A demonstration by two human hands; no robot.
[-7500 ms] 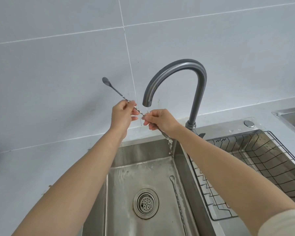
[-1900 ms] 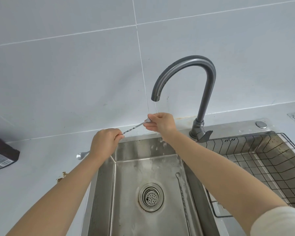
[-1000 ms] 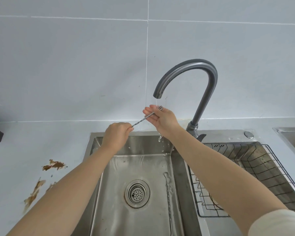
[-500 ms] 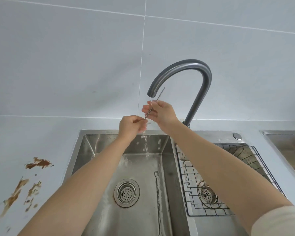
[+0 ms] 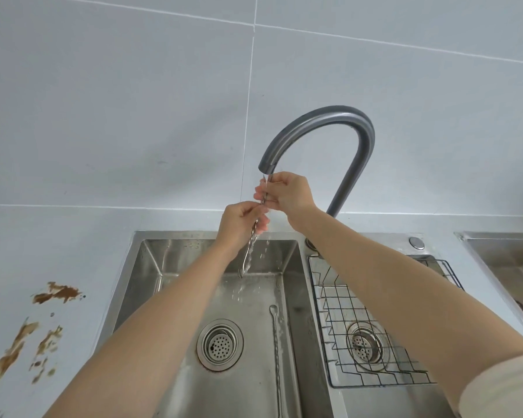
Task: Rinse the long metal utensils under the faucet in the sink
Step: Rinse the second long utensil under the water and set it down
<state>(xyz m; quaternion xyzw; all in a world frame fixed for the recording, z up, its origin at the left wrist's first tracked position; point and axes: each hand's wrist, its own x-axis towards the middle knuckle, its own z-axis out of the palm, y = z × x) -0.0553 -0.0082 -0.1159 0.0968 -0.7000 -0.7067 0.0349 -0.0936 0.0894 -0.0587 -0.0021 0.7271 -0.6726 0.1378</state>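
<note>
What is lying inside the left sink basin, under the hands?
On the floor of the left basin lie a second long metal utensil and a round drain strainer. Water splashes at the back. The forearms cover part of the floor, and the utensil's lower end runs out of view.

Large pale grey wall tiles (image 5: 133, 101) with thin white grout; a pale bench (image 5: 43, 236) bears brown stains (image 5: 56, 292).

No legible text, label, brand, number or sign appears anywhere in the frame.
</note>
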